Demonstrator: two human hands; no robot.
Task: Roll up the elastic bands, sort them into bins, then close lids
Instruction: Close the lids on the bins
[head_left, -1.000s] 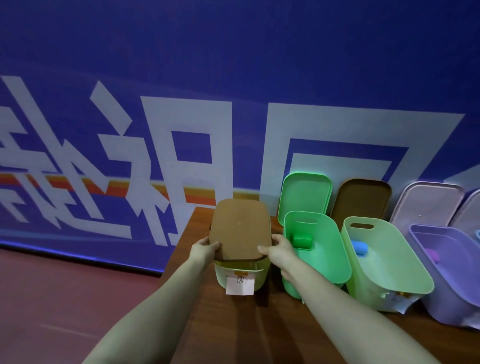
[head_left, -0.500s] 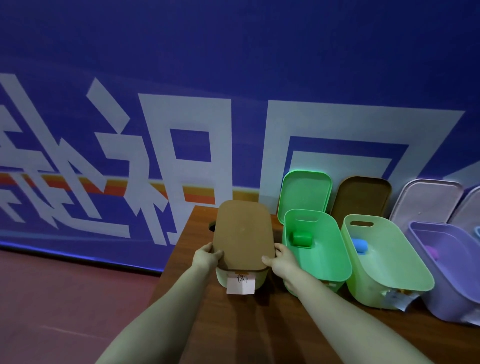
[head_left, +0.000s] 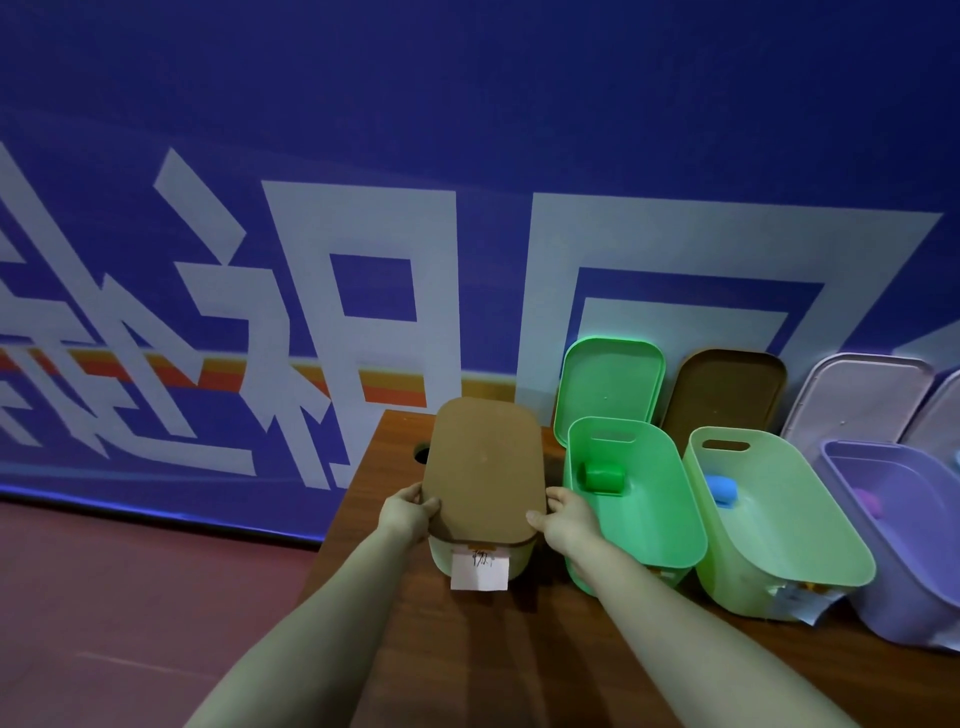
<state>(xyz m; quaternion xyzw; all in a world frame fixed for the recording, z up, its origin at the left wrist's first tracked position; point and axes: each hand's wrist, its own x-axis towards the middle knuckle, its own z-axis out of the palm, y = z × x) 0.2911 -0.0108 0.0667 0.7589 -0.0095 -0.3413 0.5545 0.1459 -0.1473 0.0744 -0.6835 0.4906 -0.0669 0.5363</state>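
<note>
Brown lid (head_left: 483, 467): lies flat over the pale bin, covering its top; both hands hold it by the long edges near the near end.
Left hand (head_left: 408, 514): fingers curled round the lid's left edge, thumb on top.
Right hand (head_left: 569, 519): grips the right edge the same way, hemmed in by the green bin just beside it; whether they touch cannot be told.
Pale bin (head_left: 519, 564): at the left end of the wooden table (head_left: 467, 649), with a paper tag (head_left: 479, 571) on its front, writing unreadable.
Hole (head_left: 422, 453): in the tabletop, just left of the lid's far end.
Green bin (head_left: 649, 519): open, green roll (head_left: 602, 475) inside; green lid (head_left: 608, 384) leans on the wall behind.
Light green bin (head_left: 779, 519): next right, open, blue roll (head_left: 721, 488) inside; second brown lid (head_left: 727, 395) leans behind.
Purple bin (head_left: 893, 597): furthest right, open, pinkish roll (head_left: 867, 501) inside; pale lid (head_left: 857, 400) propped behind.
Wall (head_left: 467, 156): blue with large white characters.
</note>
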